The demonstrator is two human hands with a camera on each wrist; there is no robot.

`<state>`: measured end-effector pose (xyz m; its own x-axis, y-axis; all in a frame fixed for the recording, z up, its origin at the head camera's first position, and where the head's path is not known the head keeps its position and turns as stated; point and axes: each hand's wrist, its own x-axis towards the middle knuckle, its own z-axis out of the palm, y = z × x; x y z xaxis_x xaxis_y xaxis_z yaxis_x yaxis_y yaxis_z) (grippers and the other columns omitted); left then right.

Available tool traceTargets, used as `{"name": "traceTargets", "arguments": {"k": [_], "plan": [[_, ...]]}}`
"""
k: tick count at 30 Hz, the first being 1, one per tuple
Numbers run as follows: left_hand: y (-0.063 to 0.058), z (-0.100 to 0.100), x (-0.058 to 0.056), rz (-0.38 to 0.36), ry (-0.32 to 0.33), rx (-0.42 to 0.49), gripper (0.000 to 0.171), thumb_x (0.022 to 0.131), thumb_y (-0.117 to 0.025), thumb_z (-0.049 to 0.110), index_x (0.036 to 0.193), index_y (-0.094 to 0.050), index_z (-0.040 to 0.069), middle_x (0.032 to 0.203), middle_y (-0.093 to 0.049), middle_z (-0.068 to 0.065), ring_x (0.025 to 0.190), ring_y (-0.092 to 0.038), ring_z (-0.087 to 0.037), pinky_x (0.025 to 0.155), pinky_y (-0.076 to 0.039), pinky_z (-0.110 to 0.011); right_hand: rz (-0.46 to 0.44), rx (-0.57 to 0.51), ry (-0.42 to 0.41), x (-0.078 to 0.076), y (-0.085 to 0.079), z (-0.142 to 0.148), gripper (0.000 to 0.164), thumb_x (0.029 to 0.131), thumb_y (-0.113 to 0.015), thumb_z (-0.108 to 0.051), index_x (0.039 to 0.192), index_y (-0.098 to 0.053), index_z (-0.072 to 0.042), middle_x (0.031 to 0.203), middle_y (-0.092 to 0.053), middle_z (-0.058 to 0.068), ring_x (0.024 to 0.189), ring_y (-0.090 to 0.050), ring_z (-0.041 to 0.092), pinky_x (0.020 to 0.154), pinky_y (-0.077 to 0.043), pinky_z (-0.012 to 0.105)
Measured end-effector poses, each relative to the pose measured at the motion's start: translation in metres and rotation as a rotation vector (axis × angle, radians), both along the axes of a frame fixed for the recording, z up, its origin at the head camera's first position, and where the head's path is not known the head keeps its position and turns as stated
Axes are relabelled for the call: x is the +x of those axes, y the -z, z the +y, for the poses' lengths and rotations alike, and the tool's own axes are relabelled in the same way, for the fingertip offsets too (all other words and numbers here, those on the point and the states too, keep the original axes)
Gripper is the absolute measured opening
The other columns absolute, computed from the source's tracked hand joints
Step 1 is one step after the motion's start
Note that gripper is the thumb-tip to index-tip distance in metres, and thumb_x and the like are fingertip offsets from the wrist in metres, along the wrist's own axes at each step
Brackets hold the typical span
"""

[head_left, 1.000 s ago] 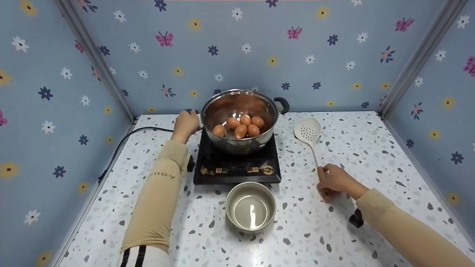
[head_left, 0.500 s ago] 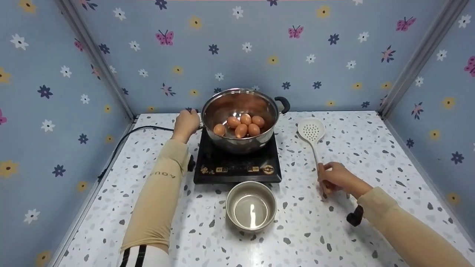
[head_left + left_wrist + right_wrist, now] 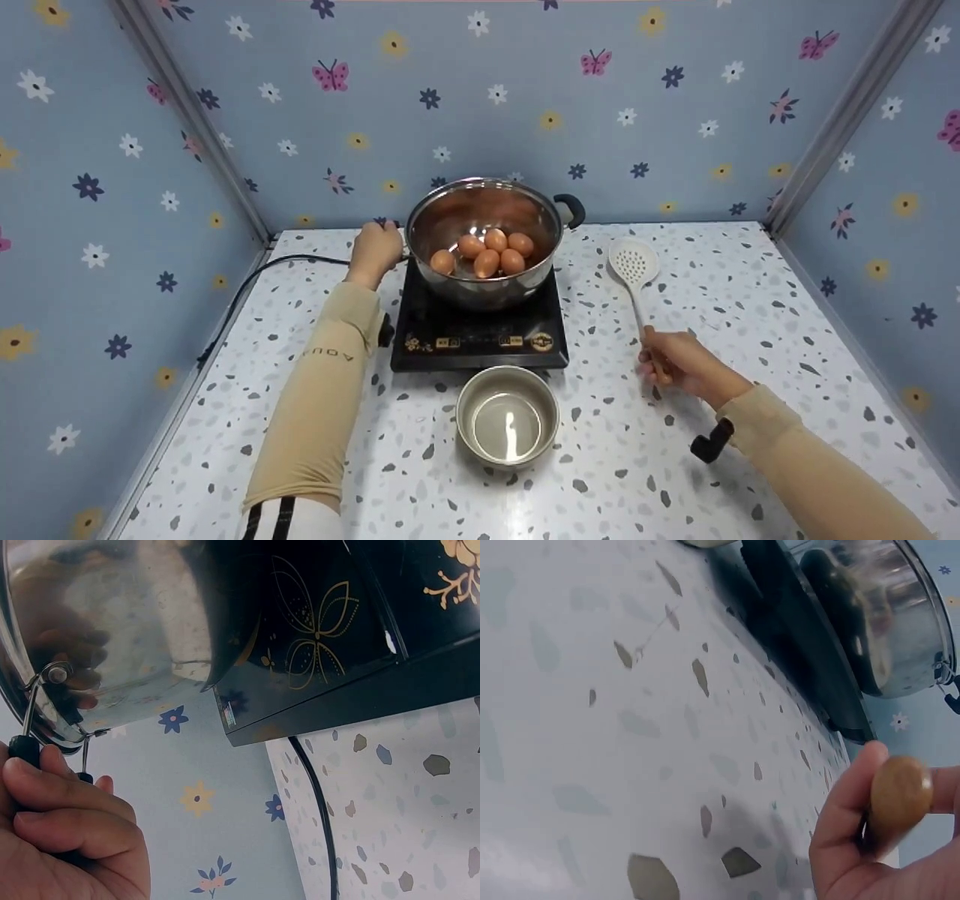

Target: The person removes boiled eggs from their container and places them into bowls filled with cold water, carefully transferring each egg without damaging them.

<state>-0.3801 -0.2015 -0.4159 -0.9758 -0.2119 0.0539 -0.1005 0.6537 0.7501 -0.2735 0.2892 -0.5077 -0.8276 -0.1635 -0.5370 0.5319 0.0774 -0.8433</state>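
My left hand [image 3: 377,251] grips the near-side handle of a steel pot; in the left wrist view the fingers curl round its black handle [image 3: 24,752]. The pot [image 3: 487,296] stands on a black induction cooktop [image 3: 480,352] and holds several brown eggs [image 3: 486,264]. On the right, my right hand [image 3: 686,360] holds a white skimmer [image 3: 634,262] by its wooden handle [image 3: 657,364]. The skimmer's perforated head points toward the back wall. In the right wrist view the handle's rounded end [image 3: 901,791] shows between thumb and fingers.
A greenish-grey bowl [image 3: 508,457] stands in front of the cooktop. A black power cord [image 3: 247,289] runs along the left side of the speckled table [image 3: 757,315]. Flower-patterned walls [image 3: 480,97] enclose the back and both sides. The pot's other black handle [image 3: 573,211] sticks out right.
The skimmer's head has shifted slightly right, and my right hand has changed its hold, with the fingers now wrapped round the handle. My left hand and the pot have stayed put.
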Motion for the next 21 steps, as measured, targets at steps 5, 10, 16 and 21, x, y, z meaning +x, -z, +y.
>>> {"name": "traceTargets", "arguments": {"k": [5,10,16,21], "plan": [[0.0,-0.001,0.001,0.0,0.008,-0.005,0.053,0.116,-0.029,0.024,0.07,-0.054,0.013,0.051,-0.048,0.005,0.051,-0.051,-0.015,0.066,-0.045,-0.036,-0.06,-0.074,0.1,0.004,0.004,-0.004,0.028,0.117,-0.047,-0.029,0.105,-0.059,-0.007,0.077,-0.062,-0.001,0.057,-0.054,0.008,0.045,-0.036,0.019],[0.001,-0.001,-0.001,0.008,0.005,0.0,0.052,0.116,-0.029,0.023,0.071,-0.055,0.013,0.05,-0.049,0.007,0.05,-0.051,-0.013,0.064,-0.045,-0.035,-0.093,-0.149,0.177,0.006,0.008,-0.007,0.027,0.119,-0.042,-0.031,0.112,-0.055,-0.008,0.074,-0.059,-0.003,0.058,-0.053,0.007,0.045,-0.038,0.018],[0.004,0.0,-0.003,-0.002,-0.001,0.009,0.05,0.116,-0.03,0.024,0.075,-0.055,0.012,0.053,-0.05,0.005,0.051,-0.053,-0.014,0.063,-0.045,-0.034,-0.084,-0.154,0.184,0.009,0.013,-0.007,0.026,0.119,-0.038,-0.032,0.118,-0.048,-0.009,0.075,-0.061,-0.004,0.056,-0.051,0.005,0.045,-0.038,0.018],[0.004,-0.001,-0.002,0.0,0.004,0.026,0.047,0.117,-0.032,0.024,0.079,-0.056,0.011,0.056,-0.051,0.004,0.053,-0.054,-0.014,0.063,-0.046,-0.034,-0.051,-0.149,0.22,0.011,0.015,-0.006,0.025,0.119,-0.039,-0.031,0.118,-0.049,-0.008,0.071,-0.056,-0.005,0.052,-0.045,0.003,0.045,-0.036,0.018]]}}
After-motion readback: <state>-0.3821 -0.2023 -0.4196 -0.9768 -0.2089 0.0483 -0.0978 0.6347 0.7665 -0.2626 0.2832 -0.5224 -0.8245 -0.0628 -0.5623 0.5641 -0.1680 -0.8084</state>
